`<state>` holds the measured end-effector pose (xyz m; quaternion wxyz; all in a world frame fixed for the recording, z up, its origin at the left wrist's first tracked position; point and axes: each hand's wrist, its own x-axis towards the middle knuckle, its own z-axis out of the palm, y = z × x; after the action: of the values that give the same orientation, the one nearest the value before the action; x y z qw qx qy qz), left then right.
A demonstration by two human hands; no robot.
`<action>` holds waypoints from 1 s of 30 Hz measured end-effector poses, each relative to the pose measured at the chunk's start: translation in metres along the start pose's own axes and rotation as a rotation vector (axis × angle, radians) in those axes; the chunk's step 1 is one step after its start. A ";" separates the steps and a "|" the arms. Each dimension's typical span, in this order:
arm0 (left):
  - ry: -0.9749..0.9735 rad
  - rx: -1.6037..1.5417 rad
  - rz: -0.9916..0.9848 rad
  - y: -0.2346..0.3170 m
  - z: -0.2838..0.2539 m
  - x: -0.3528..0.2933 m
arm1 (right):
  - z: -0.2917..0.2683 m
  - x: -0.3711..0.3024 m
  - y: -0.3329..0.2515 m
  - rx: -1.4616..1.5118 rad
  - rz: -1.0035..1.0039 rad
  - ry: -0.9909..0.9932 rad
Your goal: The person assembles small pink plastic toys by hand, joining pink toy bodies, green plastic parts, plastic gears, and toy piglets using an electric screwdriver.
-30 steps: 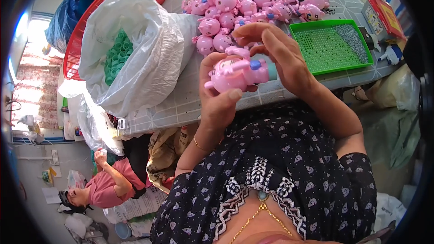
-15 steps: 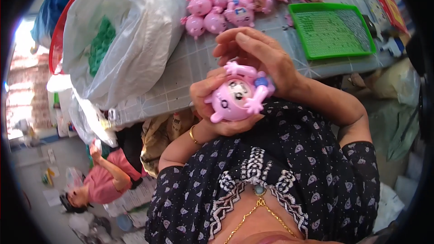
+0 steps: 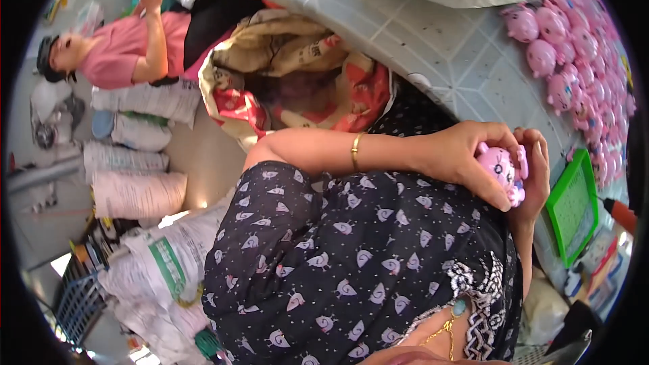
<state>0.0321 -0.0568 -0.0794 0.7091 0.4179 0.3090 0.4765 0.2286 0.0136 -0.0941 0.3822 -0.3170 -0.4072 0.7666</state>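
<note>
Left hand (image 3: 466,153): wrapped round a shiny pink plastic toy (image 3: 499,166)
Right hand (image 3: 539,177): just beside it, can't tell if gripping
Toy: between both hands; likely light, hard, slippery; hold its fattest part
Farther: flat green plastic tray (image 3: 558,233)

Working hands: two, left hand (image 3: 463,159) and right hand (image 3: 539,179). Pink toy (image 3: 499,167) at the hands: one. Heaped toys (image 3: 541,57), pink, right side of the desk (image 3: 433,34): well over ten; overlap prevents an exact count. Desk: one. Green tray (image 3: 556,230), right: one. Orange-handled tool (image 3: 622,215) beside it: one. Open sack (image 3: 291,34), beige and red: one. Co-worker (image 3: 128,54), far left: one. Filled sacks (image 3: 138,192), left: at least five, some partly hidden. Blue basket (image 3: 78,297), near left: one. Gold bangle (image 3: 355,151): one. Gold necklace (image 3: 446,326): one.
</note>
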 end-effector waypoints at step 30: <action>1.328 0.025 0.248 -0.090 -0.189 -0.179 | -0.025 0.121 -0.077 -1.399 -0.670 0.217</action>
<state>-0.1520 -0.1855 -0.2388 0.3041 0.0769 0.6345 0.7064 0.2123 0.1548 -0.0600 0.3422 -0.4175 -0.8300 0.1404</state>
